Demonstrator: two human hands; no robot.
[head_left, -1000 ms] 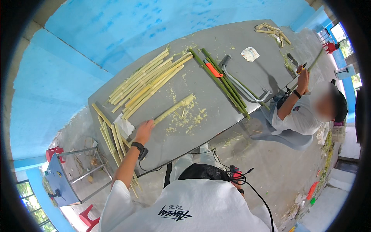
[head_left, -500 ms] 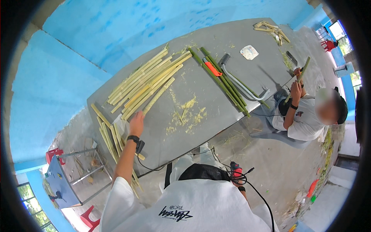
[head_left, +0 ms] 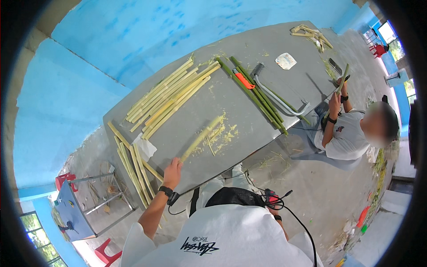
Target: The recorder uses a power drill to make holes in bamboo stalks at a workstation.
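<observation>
My left hand (head_left: 172, 172) is closed around the near end of a peeled, pale yellow bamboo stick (head_left: 200, 139), which slants over the grey table and blurs a little with motion. Its far end is above a heap of fine shavings (head_left: 224, 134). Low at my right side, my right hand (head_left: 272, 211) is mostly hidden by cables; a red-and-black thing (head_left: 270, 196) shows at it, its kind unclear. A row of peeled bamboo sticks (head_left: 171, 99) lies beyond my left hand, and more pale sticks (head_left: 135, 164) lie at the table's left end.
Green bamboo poles (head_left: 255, 95), an orange-handled tool (head_left: 244, 80) and a hacksaw (head_left: 280, 98) lie on the table (head_left: 187, 129)'s right half. A seated co-worker (head_left: 347, 129) holds a green stick at the right. Cables (head_left: 284, 202) hang by my waist. Pale offcuts (head_left: 311, 35) lie at the far corner.
My left hand has drawn one peeled stick away from the row, toward me and to the right, over the shavings. The co-worker's hands and green stick have shifted slightly.
</observation>
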